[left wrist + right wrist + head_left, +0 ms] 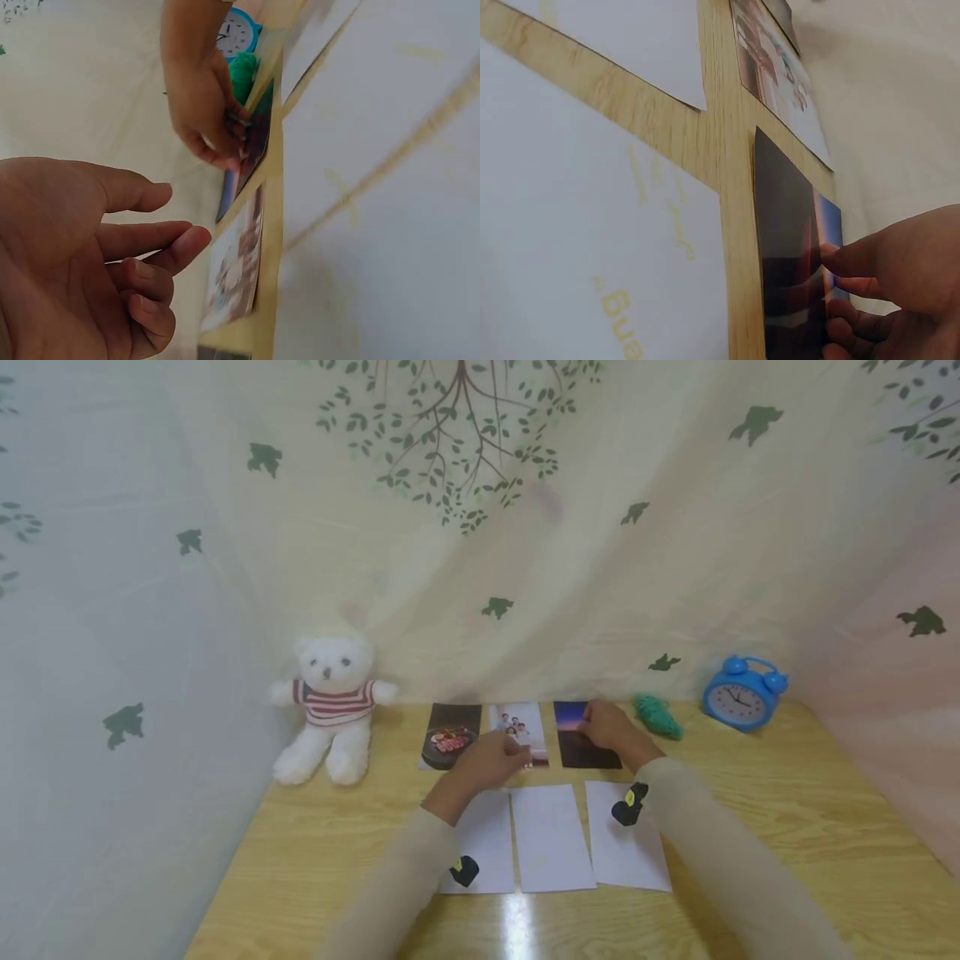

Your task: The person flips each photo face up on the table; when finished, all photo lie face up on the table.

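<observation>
My right hand [609,727] is over a photo print of a purple dusk sky [570,747], thumb and fingertips at its surface near the far end. That print lies flat on the table, as the right wrist view also shows. Nothing is in my left hand [82,255]; its fingers are loosely bent in the air. From the head view, this hand overlaps the near corners of a group portrait print [531,727] and a print of meat in a dark pan [453,722]. The three prints form a row.
Three white sheets [552,839] lie in a nearer row on the wooden table [300,877], under my forearms. A white teddy bear [333,710] sits at the left. Behind my right hand are a green bundle [658,717] and a blue alarm clock [742,693], by the curtain [420,610].
</observation>
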`<state>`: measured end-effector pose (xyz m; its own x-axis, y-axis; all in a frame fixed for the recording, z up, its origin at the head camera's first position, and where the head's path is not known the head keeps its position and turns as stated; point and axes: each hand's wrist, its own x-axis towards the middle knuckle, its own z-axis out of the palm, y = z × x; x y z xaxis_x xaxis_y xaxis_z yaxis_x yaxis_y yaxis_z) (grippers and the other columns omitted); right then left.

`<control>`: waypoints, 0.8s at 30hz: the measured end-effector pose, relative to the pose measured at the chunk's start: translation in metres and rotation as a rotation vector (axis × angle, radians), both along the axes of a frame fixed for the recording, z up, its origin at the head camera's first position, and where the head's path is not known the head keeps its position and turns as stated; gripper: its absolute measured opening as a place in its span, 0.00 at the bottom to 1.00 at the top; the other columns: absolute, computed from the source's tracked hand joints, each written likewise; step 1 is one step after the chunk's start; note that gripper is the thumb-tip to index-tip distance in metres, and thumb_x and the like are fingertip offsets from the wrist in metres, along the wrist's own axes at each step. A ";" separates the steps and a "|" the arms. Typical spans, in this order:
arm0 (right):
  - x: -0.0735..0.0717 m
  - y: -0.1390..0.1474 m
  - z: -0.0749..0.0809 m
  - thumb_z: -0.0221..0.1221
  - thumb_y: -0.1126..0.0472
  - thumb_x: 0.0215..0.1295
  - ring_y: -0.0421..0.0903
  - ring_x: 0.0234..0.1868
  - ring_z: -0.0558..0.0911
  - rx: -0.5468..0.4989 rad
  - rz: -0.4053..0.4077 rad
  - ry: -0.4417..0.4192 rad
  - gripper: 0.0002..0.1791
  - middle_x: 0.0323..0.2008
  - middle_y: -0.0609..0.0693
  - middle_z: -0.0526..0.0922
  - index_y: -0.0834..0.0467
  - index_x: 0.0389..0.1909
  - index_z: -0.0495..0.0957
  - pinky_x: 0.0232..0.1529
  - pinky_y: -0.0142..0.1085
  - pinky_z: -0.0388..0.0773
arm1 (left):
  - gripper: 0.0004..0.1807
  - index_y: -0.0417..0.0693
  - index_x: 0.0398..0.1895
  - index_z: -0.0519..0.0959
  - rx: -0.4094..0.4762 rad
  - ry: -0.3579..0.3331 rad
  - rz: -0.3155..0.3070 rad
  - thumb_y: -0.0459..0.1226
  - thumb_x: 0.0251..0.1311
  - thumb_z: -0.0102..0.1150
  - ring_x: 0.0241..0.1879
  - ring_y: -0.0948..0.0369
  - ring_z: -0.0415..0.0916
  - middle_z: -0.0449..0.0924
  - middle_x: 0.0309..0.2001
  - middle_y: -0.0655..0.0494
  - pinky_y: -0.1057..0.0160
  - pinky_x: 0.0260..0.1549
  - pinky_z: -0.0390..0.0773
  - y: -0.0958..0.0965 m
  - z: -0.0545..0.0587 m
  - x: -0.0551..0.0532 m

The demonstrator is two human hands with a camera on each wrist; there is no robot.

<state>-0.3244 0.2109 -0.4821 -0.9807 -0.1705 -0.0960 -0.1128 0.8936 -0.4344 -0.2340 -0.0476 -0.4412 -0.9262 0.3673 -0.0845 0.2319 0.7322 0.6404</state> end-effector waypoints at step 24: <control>0.099 -0.115 0.014 0.83 0.52 0.48 0.53 0.49 0.83 -0.168 0.260 -0.158 0.33 0.48 0.57 0.87 0.64 0.51 0.82 0.56 0.47 0.82 | 0.30 0.41 0.53 0.88 -0.293 0.131 -0.153 0.43 0.45 0.84 0.51 0.51 0.83 0.82 0.56 0.48 0.51 0.50 0.85 -0.108 -0.023 0.098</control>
<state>-0.2251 0.0961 -0.4683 -0.8776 -0.4391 -0.1924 -0.2474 0.7585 -0.6029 -0.1358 -0.1557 -0.4638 -0.8726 0.4800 -0.0906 0.4191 0.8310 0.3658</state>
